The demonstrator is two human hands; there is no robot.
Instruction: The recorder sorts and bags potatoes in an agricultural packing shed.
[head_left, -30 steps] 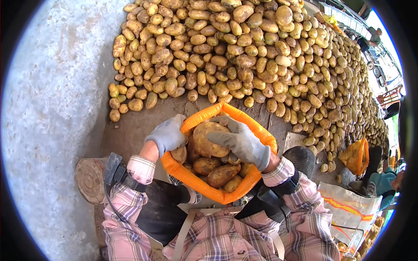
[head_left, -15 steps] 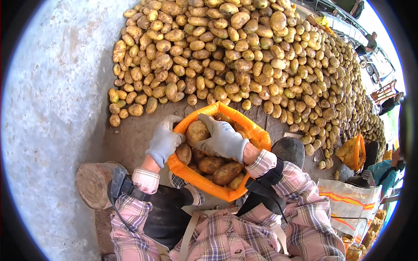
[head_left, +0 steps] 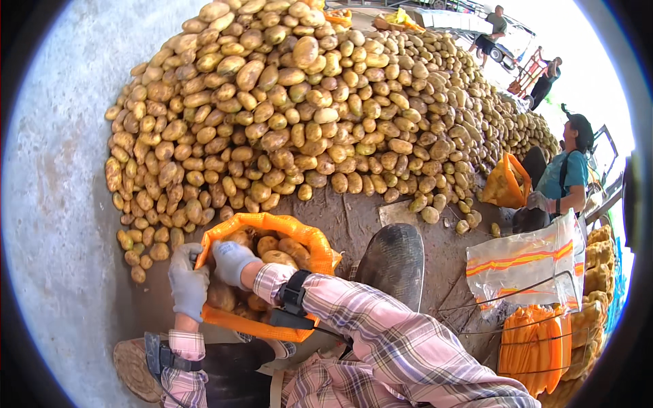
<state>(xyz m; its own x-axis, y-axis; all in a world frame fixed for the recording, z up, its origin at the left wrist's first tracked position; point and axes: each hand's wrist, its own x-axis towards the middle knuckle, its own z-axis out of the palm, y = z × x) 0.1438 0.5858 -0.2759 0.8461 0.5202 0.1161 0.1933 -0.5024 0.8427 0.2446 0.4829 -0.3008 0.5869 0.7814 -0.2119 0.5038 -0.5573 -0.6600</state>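
Observation:
An orange mesh bag (head_left: 262, 332) stands with its mouth spread wide in front of me, partly filled with potatoes (head_left: 294, 250). My left hand (head_left: 188, 282), in a grey glove, is closed on the left rim of the bag. My right hand (head_left: 232, 262), gloved the same way, reaches down inside near the left wall, against the potatoes. Its fingertips are hidden, so whether they hold a potato does not show. Just beyond the bag lies a large pile of loose potatoes (head_left: 306, 102).
Right of the bag is my dark boot (head_left: 391, 265). Farther right are a white plastic sack (head_left: 524, 262), folded orange bags (head_left: 534, 347) in a wire frame and filled bags (head_left: 598, 272). A co-worker (head_left: 570, 173) sits by another orange bag (head_left: 507, 182). A concrete wall (head_left: 61, 204) borders the left.
The view has turned to the right, showing more of the co-worker and the folded bags. My right hand, which was on a large potato over the bag, is now lower at its left side.

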